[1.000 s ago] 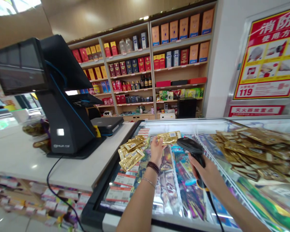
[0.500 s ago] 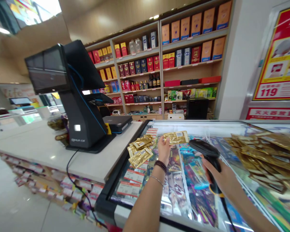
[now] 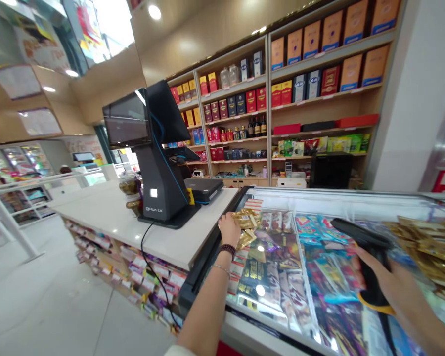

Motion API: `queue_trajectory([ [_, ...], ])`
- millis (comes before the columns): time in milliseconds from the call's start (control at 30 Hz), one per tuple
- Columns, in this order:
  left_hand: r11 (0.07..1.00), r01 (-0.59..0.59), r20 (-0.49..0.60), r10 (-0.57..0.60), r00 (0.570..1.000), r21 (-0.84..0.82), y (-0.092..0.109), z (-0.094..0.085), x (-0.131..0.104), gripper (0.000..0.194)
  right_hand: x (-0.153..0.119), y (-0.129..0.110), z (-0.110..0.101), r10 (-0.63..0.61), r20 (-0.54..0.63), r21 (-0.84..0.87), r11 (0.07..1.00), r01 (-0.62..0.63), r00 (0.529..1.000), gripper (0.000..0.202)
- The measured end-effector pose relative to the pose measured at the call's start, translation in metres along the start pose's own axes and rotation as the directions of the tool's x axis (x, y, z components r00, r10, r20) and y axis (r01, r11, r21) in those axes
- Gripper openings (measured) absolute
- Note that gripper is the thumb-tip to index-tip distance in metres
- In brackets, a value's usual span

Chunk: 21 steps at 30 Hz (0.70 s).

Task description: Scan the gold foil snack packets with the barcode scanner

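Observation:
My left hand [image 3: 230, 228], with a beaded bracelet at the wrist, is over the small pile of gold packets [image 3: 246, 238] on the left of the freezer's glass top. Its fingers are closed on the edge of a gold foil packet [image 3: 245, 218], which lies over the pile. In my right hand [image 3: 380, 272] is a black barcode scanner [image 3: 363, 235], held by its handle above the glass, its head pointing left. A bigger heap of gold packets [image 3: 426, 247] rests on the glass at the right, partly behind my right hand.
A checkout terminal [image 3: 159, 168] stands on the white counter [image 3: 107, 217] at the left, its cable hanging down the front. The glass-topped freezer [image 3: 241, 316] holds colourful wrapped goods. Shelves [image 3: 269, 123] of boxes and bottles line the back wall.
My left hand has carried the gold packet from in front of the scanner leftward to the small pile. The view has turned left, and the scanner stays in my right hand.

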<state>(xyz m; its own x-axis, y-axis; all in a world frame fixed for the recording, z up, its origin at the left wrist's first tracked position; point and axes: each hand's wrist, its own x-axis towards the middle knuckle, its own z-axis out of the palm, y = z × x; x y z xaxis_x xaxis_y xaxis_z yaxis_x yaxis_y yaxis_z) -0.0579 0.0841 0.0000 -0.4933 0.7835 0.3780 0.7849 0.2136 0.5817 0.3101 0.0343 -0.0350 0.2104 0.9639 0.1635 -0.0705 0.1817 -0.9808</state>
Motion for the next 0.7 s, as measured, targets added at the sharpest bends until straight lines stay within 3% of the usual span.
queue_trajectory([
  [100,0.987,0.036,-0.038,-0.031,0.999,0.156,-0.009,0.000,-0.013,0.033,-0.001,-0.011,-0.001,0.063,-0.035,0.041,0.997,-0.062,0.997,0.057],
  [233,0.976,-0.074,-0.101,0.097,0.990,0.207,-0.016,0.000,-0.026,0.041,-0.003,-0.030,-0.009,0.058,-0.101,0.083,0.995,-0.050,0.993,0.058],
  [400,0.970,-0.111,-0.111,0.138,0.984,0.216,-0.009,-0.001,-0.026,0.049,-0.003,-0.051,-0.052,0.043,-0.247,0.178,0.984,0.002,0.968,0.058],
  [533,0.943,-0.234,-0.074,0.258,0.963,0.237,0.024,0.021,-0.026,0.045,-0.008,-0.065,-0.112,0.055,-0.320,0.207,0.978,0.013,0.946,0.061],
  [633,0.914,-0.384,-0.013,0.389,0.921,0.135,0.070,0.052,-0.041,0.042,-0.016,-0.068,-0.156,0.029,-0.380,0.196,0.979,0.050,0.924,0.065],
  [700,0.891,-0.452,0.024,0.453,0.891,-0.032,0.108,0.076,-0.059,0.038,-0.021,-0.066,-0.179,0.010,-0.432,0.180,0.981,0.076,0.902,0.066],
])
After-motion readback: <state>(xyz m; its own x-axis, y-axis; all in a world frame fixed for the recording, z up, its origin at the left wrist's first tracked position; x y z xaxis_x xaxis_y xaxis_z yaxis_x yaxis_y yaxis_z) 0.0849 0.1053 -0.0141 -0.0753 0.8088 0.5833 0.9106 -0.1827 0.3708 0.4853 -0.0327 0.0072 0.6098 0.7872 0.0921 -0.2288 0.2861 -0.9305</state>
